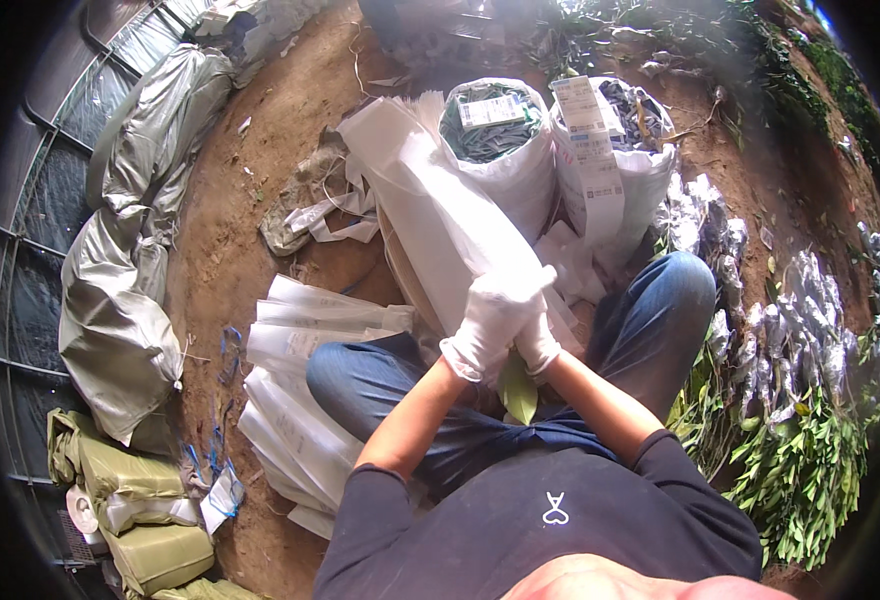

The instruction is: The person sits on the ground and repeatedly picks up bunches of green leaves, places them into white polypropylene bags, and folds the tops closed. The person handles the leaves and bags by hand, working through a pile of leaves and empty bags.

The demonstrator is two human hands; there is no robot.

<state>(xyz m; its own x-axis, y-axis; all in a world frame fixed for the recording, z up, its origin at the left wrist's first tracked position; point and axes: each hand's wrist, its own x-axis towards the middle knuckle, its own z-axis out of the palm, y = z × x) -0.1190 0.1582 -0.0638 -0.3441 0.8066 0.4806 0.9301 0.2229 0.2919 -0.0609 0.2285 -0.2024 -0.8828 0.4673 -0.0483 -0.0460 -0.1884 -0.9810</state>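
My left hand [491,311], in a white knitted glove, is closed over the front of my gloved right hand [536,341]. Both are pressed together above my lap. A broad green leaf [517,394] of a plant shows below them, between my wrists. The plant part inside my fingers is hidden by the gloves and glare. Just beyond my hands lies a long stack of white sleeves [440,195], overexposed in the sunlight. More white sleeves [297,390] are fanned out beside my left knee.
Two white woven sacks [511,187] [646,176] hold many small strips; a printed label strip [597,165] hangs over the right one. Foil-wrapped leafy plants [792,337] lie at right. Grey sacks [121,300] and olive packages [159,555] line the left side on bare soil [215,187].
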